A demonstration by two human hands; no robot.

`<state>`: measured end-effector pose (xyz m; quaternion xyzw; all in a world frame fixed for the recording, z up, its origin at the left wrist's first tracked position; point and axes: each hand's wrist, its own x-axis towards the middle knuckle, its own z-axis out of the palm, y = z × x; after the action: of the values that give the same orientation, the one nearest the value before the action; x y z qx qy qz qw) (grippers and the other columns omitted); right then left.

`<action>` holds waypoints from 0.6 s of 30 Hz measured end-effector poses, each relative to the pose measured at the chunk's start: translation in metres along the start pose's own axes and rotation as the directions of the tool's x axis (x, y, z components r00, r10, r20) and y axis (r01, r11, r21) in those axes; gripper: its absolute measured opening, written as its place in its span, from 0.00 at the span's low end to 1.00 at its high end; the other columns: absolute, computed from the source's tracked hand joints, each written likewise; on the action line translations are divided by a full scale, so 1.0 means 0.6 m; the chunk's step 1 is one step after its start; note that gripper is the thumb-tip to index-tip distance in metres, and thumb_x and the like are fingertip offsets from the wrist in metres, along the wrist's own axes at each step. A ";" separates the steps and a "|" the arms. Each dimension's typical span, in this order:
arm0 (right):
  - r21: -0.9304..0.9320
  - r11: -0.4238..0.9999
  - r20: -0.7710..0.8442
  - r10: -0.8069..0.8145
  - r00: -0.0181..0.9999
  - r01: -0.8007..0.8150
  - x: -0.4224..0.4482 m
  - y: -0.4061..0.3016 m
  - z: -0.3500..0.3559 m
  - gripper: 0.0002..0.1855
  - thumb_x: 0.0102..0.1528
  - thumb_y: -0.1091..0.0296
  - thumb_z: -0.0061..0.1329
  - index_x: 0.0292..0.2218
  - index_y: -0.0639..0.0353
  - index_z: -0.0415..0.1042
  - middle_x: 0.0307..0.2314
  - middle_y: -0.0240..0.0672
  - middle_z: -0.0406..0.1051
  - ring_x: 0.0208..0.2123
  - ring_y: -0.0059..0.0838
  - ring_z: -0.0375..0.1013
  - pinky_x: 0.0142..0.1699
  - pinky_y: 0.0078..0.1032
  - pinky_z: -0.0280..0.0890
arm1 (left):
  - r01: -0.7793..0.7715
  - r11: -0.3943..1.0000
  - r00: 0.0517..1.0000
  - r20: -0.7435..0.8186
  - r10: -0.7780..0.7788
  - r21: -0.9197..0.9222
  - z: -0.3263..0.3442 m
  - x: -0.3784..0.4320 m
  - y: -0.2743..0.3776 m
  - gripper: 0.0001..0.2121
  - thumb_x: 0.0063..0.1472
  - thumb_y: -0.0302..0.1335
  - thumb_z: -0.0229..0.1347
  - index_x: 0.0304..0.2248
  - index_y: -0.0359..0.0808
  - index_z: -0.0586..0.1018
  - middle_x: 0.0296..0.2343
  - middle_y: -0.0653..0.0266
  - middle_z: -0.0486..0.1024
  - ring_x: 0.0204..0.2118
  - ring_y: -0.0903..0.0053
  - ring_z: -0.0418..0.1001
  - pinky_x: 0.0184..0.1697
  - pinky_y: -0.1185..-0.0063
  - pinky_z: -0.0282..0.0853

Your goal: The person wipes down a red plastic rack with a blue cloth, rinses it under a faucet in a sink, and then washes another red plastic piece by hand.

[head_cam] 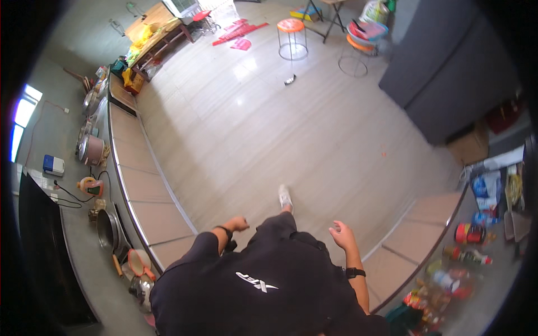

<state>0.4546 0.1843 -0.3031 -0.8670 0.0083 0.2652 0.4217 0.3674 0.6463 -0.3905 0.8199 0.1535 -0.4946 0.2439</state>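
Observation:
My left hand [239, 224] hangs beside my hip near the left-hand cabinets, touching nothing that I can see; its fingers look curled and their inner side is hidden. On the other side, my right hand [342, 235] is held out from my body with fingers apart and nothing in it. Both wrists wear dark bands. Between the hands, one white shoe [284, 195] is forward on the pale tiled floor [252, 138]. A small black-and-white object [290, 80] lies farther ahead on the floor.
The left counter holds a rice cooker [91, 150], a bottle [90, 186] and a wok [107, 230]. Jars and bottles [470, 233] crowd the right counter. Ahead stand an orange-topped stool [291, 26], a basin [367, 31], red plastic sheets [237, 33] and a dark tall cabinet [445, 67].

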 end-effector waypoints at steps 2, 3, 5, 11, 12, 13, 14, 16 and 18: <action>-0.067 0.991 -0.081 -0.119 0.990 0.114 0.094 -0.017 0.004 0.22 0.49 0.64 0.50 0.45 0.64 0.66 0.32 0.43 0.73 0.34 0.32 0.73 0.38 0.26 0.67 | 0.063 0.987 0.998 -0.015 -0.066 -0.148 -0.025 0.018 -0.019 0.19 0.49 0.41 0.50 0.29 0.31 0.79 0.22 0.54 0.77 0.29 0.62 0.74 0.37 0.69 0.68; 0.026 0.998 -0.155 -0.053 0.987 0.058 0.148 0.021 0.010 0.18 0.50 0.65 0.49 0.41 0.64 0.68 0.29 0.40 0.72 0.30 0.29 0.72 0.34 0.24 0.67 | 0.108 0.991 0.994 0.021 -0.107 -0.078 -0.052 0.031 -0.019 0.19 0.50 0.40 0.50 0.30 0.30 0.79 0.24 0.52 0.77 0.30 0.61 0.75 0.38 0.69 0.68; 0.263 0.955 -0.191 0.192 0.963 -0.138 0.228 0.066 0.022 0.12 0.50 0.66 0.47 0.35 0.62 0.70 0.22 0.34 0.70 0.24 0.25 0.70 0.26 0.22 0.64 | 0.141 0.989 0.989 0.058 -0.139 -0.046 -0.109 0.051 0.000 0.19 0.50 0.39 0.49 0.31 0.30 0.78 0.25 0.51 0.77 0.31 0.61 0.75 0.38 0.68 0.68; 0.087 0.855 0.069 0.508 0.859 -0.512 0.251 -0.012 -0.048 0.05 0.47 0.69 0.47 0.27 0.59 0.68 0.13 0.30 0.64 0.11 0.23 0.61 0.13 0.22 0.54 | 0.003 0.995 0.962 -0.270 -0.029 -0.098 -0.299 0.208 0.033 0.15 0.49 0.36 0.50 0.31 0.32 0.78 0.30 0.49 0.76 0.35 0.60 0.74 0.39 0.69 0.68; 0.104 0.806 0.091 0.576 0.812 -0.583 0.243 -0.076 -0.063 0.04 0.48 0.69 0.46 0.26 0.58 0.67 0.13 0.29 0.63 0.11 0.22 0.60 0.13 0.22 0.53 | -0.098 0.978 0.926 -0.377 0.022 -0.185 -0.349 0.221 0.057 0.13 0.48 0.34 0.51 0.28 0.32 0.78 0.27 0.50 0.76 0.31 0.62 0.74 0.36 0.70 0.69; 0.113 0.754 0.114 0.637 0.763 -0.647 0.252 -0.128 -0.078 0.05 0.49 0.68 0.45 0.24 0.58 0.66 0.12 0.29 0.62 0.10 0.22 0.59 0.13 0.22 0.52 | -0.098 0.975 0.926 -0.378 0.017 -0.197 -0.393 0.235 0.075 0.13 0.48 0.34 0.51 0.28 0.32 0.78 0.27 0.50 0.76 0.31 0.62 0.74 0.36 0.70 0.69; 0.112 0.727 0.125 0.667 0.735 -0.678 0.282 -0.152 -0.084 0.05 0.50 0.68 0.45 0.24 0.57 0.65 0.12 0.28 0.61 0.10 0.21 0.59 0.13 0.21 0.52 | -0.132 0.953 0.896 -0.444 -0.003 -0.273 -0.436 0.251 0.090 0.13 0.48 0.34 0.51 0.29 0.32 0.77 0.28 0.51 0.76 0.32 0.63 0.74 0.37 0.71 0.69; 0.098 0.654 0.114 0.741 0.662 -0.750 0.348 -0.180 -0.091 0.06 0.51 0.68 0.45 0.24 0.57 0.65 0.13 0.29 0.62 0.10 0.22 0.59 0.13 0.21 0.52 | -0.168 0.921 0.865 -0.500 -0.034 -0.353 -0.523 0.281 0.107 0.13 0.49 0.34 0.52 0.30 0.32 0.77 0.28 0.52 0.76 0.33 0.63 0.74 0.38 0.71 0.69; 0.067 0.610 0.096 0.784 0.613 -0.790 0.430 -0.199 -0.104 0.06 0.52 0.67 0.44 0.24 0.57 0.66 0.14 0.30 0.63 0.11 0.22 0.60 0.13 0.20 0.52 | -0.164 0.904 0.882 -0.469 -0.045 -0.396 -0.603 0.302 0.118 0.13 0.50 0.34 0.50 0.32 0.33 0.76 0.30 0.51 0.75 0.35 0.59 0.73 0.39 0.69 0.68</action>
<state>0.7331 0.2696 -0.3053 -0.7448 0.3894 0.4470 0.3064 0.7525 0.7885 -0.3915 0.8460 0.2856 -0.2292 0.3874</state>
